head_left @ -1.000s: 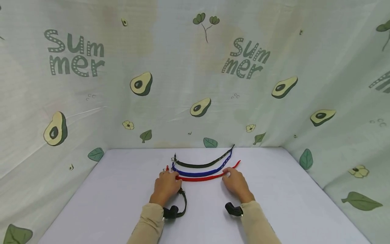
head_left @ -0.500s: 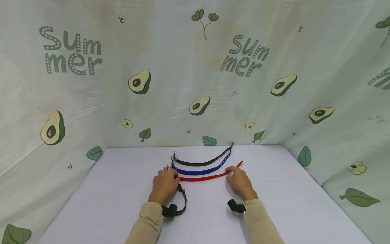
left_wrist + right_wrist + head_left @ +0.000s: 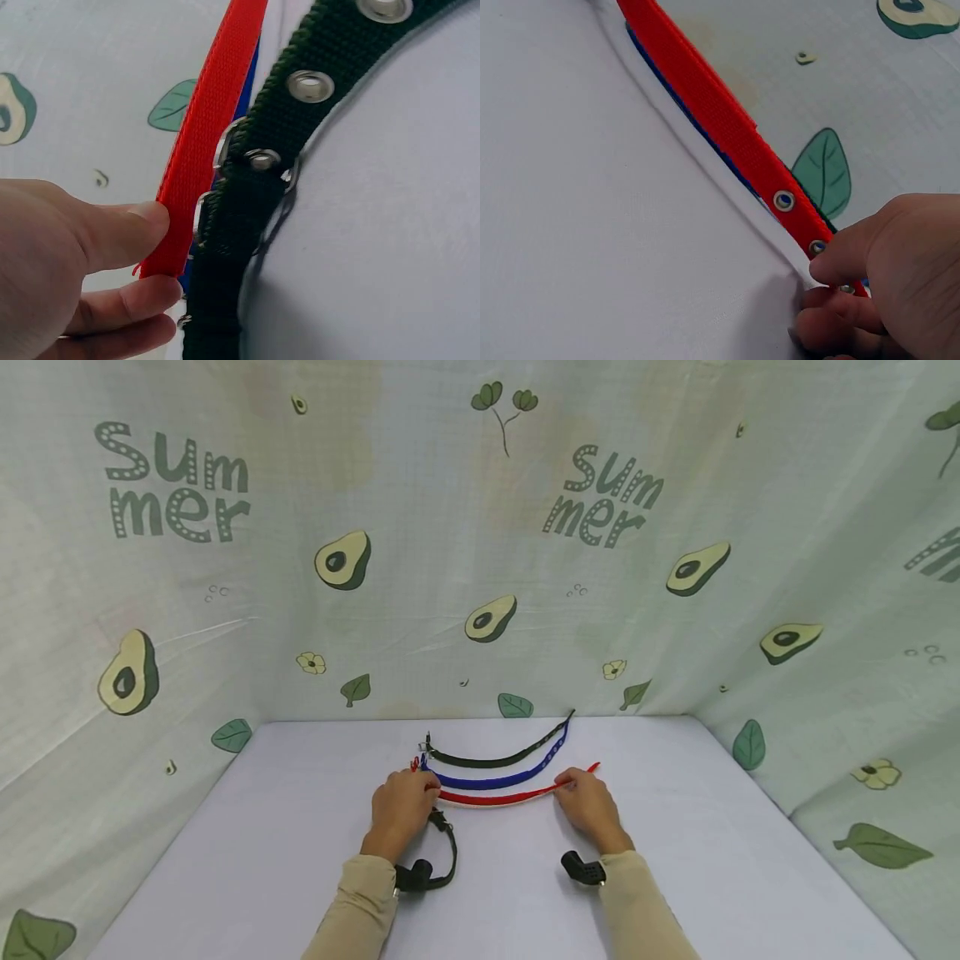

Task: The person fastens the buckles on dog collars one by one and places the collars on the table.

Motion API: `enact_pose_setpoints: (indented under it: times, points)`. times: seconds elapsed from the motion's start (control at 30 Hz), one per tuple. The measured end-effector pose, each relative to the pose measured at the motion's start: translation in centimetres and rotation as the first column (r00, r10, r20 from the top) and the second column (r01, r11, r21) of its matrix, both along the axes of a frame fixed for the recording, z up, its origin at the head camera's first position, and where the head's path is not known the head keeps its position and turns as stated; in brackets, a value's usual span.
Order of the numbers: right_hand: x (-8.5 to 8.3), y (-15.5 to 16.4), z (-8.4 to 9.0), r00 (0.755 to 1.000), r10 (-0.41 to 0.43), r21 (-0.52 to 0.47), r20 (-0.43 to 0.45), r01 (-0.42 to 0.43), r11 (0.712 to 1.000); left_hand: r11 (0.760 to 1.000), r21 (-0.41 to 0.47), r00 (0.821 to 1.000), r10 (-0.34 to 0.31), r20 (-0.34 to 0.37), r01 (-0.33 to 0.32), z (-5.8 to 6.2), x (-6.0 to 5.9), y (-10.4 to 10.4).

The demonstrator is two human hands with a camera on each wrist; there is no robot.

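Three webbing straps lie in shallow curves on the white table (image 3: 300, 827): a dark green strap (image 3: 495, 762) farthest from me, a blue strap (image 3: 495, 780) in the middle and a red strap (image 3: 495, 797) nearest me. My left hand (image 3: 427, 787) pinches the red strap near its left end, thumb on top (image 3: 161, 255). My right hand (image 3: 564, 785) pinches it near its right end, by the metal eyelets (image 3: 817, 289). The red strap (image 3: 705, 105) runs taut between both hands, with the blue strap's edge (image 3: 656, 79) behind it.
A dark strap with eyelets and a buckle (image 3: 247, 187) sits right beside my left fingers. Black wrist mounts (image 3: 581, 868) sit on both sleeves. Avocado-print cloth walls (image 3: 480, 568) close in the table at the back and on both sides.
Both hands have shifted slightly away from me with the red strap. The right hand now sits a little closer to the strap's right tip.
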State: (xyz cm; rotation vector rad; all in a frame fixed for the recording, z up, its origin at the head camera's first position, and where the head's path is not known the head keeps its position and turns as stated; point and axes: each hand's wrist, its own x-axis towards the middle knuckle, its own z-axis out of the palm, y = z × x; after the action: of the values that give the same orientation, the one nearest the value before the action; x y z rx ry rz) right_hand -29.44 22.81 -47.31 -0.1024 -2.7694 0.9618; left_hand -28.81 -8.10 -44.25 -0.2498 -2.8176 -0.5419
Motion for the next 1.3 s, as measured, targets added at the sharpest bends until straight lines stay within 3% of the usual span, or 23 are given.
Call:
enact_pose_setpoints:
  times: [0.23,0.43,0.63,0.7,0.8,0.9,1.0,1.1,1.3]
  points:
    - [-0.1,0.0,0.1,0.999,0.018,-0.230,0.027,-0.011,0.973,0.999,0.037,0.996,0.002,-0.091,0.001,1.1,0.2,-0.4]
    - [0.0,-0.2,0.4,0.998,0.014,-0.347,0.060,0.007,0.938,0.998,0.061,0.999,0.005,-0.041,-0.003,1.7,0.3,-0.2]
    - [0.0,-0.5,0.0,0.999,0.042,-0.402,0.015,-0.032,0.915,0.974,0.222,0.999,0.037,0.012,-0.039,1.9,0.4,0.2]
    - [-0.1,-0.6,0.0,0.999,0.051,-0.448,-0.002,-0.046,0.893,0.953,0.300,0.999,0.034,0.015,-0.037,2.0,0.4,0.3]
    - [-0.1,-0.7,0.1,0.998,0.039,-0.554,-0.046,-0.058,0.831,0.922,0.388,1.000,0.027,-0.012,-0.021,1.9,0.4,0.6]
    - [-0.2,-1.0,0.2,0.997,0.001,-0.641,-0.074,-0.049,0.766,0.909,0.417,0.998,0.022,-0.052,0.001,1.9,0.5,1.1]
    - [-0.3,-1.3,0.2,0.995,-0.016,-0.684,-0.095,-0.054,0.727,0.895,0.445,0.998,0.009,-0.066,0.022,1.8,0.7,1.9]
    - [-0.2,-1.5,0.0,0.995,-0.017,-0.693,-0.102,-0.059,0.718,0.877,0.477,0.998,-0.019,-0.068,0.050,1.9,1.0,2.5]
    - [-0.2,-1.6,0.0,0.994,-0.063,-0.670,-0.090,-0.014,0.742,0.868,0.493,0.998,-0.052,-0.027,0.059,2.2,1.1,3.1]
